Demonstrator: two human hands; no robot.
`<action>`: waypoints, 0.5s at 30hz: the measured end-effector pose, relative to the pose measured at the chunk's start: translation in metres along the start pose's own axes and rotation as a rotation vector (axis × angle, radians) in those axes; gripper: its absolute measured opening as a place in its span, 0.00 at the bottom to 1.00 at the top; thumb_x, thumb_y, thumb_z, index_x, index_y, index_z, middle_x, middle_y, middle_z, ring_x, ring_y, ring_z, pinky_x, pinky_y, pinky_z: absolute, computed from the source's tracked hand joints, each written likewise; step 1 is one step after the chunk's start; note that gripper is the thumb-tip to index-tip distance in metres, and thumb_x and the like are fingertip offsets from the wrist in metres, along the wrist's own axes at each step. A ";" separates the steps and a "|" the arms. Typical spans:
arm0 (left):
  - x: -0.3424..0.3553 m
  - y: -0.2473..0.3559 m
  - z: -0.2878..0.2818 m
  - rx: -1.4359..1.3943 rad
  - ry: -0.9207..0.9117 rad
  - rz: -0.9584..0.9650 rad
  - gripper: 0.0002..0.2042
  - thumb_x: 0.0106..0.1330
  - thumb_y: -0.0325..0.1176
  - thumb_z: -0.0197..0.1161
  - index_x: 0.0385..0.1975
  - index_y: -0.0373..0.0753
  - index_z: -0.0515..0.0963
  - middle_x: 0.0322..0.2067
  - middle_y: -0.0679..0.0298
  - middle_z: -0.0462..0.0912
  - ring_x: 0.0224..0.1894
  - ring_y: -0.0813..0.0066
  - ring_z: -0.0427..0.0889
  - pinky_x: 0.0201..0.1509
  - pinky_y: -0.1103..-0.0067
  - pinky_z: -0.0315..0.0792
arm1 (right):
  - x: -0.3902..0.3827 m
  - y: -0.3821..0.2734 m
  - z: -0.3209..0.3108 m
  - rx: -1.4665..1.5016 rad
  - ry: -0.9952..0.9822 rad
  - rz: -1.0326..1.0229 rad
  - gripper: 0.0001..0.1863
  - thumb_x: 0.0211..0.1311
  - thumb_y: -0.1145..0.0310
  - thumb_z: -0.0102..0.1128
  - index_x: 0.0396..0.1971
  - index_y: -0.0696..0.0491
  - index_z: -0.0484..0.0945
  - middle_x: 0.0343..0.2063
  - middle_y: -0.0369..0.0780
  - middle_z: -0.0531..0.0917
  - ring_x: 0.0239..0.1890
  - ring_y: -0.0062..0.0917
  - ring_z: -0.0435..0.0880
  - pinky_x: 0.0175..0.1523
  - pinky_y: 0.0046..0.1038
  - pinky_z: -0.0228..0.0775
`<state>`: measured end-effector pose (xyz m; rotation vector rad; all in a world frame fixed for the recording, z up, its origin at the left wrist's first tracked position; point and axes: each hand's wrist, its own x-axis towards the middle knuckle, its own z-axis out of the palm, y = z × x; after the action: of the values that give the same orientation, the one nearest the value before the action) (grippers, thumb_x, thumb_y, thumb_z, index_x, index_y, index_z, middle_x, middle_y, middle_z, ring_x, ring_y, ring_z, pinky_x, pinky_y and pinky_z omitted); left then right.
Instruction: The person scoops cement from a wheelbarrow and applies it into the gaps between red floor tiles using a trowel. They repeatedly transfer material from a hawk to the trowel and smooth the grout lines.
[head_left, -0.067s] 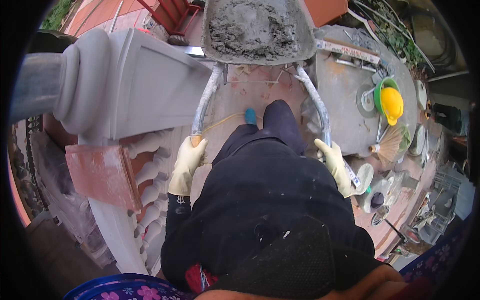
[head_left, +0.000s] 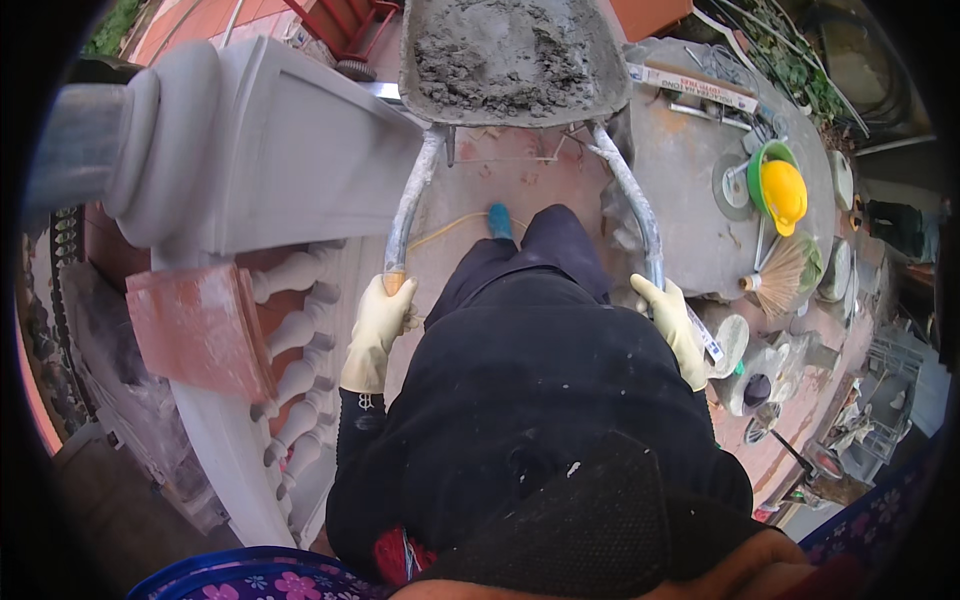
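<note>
The wheelbarrow sits ahead of the body, long axis running straight away, whitish-smeared handles pointing back — grey-crusted, loaded with lumpy grey mortar. Left hand and right hand, cream-gloved — fingers wrapped round one handle each.

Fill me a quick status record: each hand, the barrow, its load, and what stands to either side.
Left hand: pale glove, closed around the left handle
Right hand: pale glove, closed around the right handle
Wheelbarrow: ahead of the person, between the handles' far ends; wheel out of view
Load: wet grey mix, surface uneven
Left side: grey post, red tiles stacked nearer the person
Right side: grey round table with a yellow helmet; broom near its edge
</note>
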<state>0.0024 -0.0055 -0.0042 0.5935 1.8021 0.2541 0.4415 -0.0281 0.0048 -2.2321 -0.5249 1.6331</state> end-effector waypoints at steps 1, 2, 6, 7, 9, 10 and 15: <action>0.001 -0.008 0.004 0.018 0.004 0.018 0.18 0.69 0.44 0.67 0.45 0.34 0.73 0.25 0.63 0.80 0.21 0.77 0.78 0.26 0.76 0.73 | -0.005 0.003 0.002 -0.016 0.016 0.014 0.16 0.66 0.55 0.69 0.37 0.52 0.76 0.18 0.32 0.77 0.14 0.16 0.75 0.18 0.20 0.61; -0.002 -0.022 0.009 0.023 0.006 0.023 0.18 0.69 0.44 0.67 0.45 0.34 0.73 0.25 0.63 0.80 0.21 0.77 0.78 0.26 0.77 0.73 | -0.012 0.014 0.005 -0.029 0.033 0.025 0.16 0.66 0.55 0.69 0.37 0.52 0.77 0.18 0.32 0.77 0.14 0.16 0.74 0.19 0.20 0.62; -0.014 -0.104 0.036 -0.040 0.086 0.034 0.18 0.69 0.44 0.67 0.44 0.35 0.73 0.23 0.63 0.80 0.19 0.75 0.82 0.22 0.78 0.73 | -0.012 0.080 0.009 -0.051 0.033 -0.044 0.16 0.66 0.55 0.68 0.38 0.52 0.77 0.19 0.32 0.77 0.15 0.15 0.74 0.20 0.19 0.62; -0.010 -0.111 0.041 -0.050 0.082 0.049 0.18 0.69 0.44 0.67 0.44 0.35 0.73 0.23 0.63 0.80 0.19 0.75 0.82 0.22 0.79 0.73 | -0.007 0.088 0.009 0.012 0.046 -0.025 0.16 0.66 0.55 0.68 0.38 0.52 0.78 0.20 0.32 0.77 0.15 0.16 0.74 0.20 0.19 0.62; -0.020 -0.150 0.057 -0.087 0.078 0.043 0.18 0.69 0.43 0.67 0.44 0.36 0.72 0.23 0.63 0.80 0.19 0.75 0.82 0.21 0.79 0.72 | -0.013 0.125 -0.001 -0.025 0.032 -0.114 0.17 0.65 0.54 0.69 0.36 0.53 0.78 0.20 0.32 0.78 0.15 0.16 0.74 0.20 0.20 0.62; -0.025 -0.170 0.063 -0.084 0.083 0.053 0.18 0.69 0.43 0.67 0.45 0.36 0.72 0.23 0.63 0.80 0.19 0.75 0.81 0.22 0.78 0.73 | -0.016 0.146 -0.001 -0.046 0.050 -0.110 0.17 0.65 0.55 0.69 0.36 0.53 0.78 0.20 0.32 0.78 0.14 0.16 0.75 0.20 0.20 0.62; -0.065 -0.250 0.076 -0.109 0.073 0.017 0.18 0.68 0.42 0.68 0.45 0.36 0.72 0.23 0.62 0.80 0.18 0.74 0.79 0.24 0.76 0.74 | -0.048 0.225 -0.003 -0.051 0.039 -0.037 0.17 0.64 0.55 0.70 0.36 0.54 0.78 0.19 0.34 0.79 0.14 0.17 0.76 0.19 0.21 0.64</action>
<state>0.0213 -0.2603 -0.0882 0.5281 1.8413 0.3876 0.4541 -0.2491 -0.0584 -2.2722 -0.6006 1.5714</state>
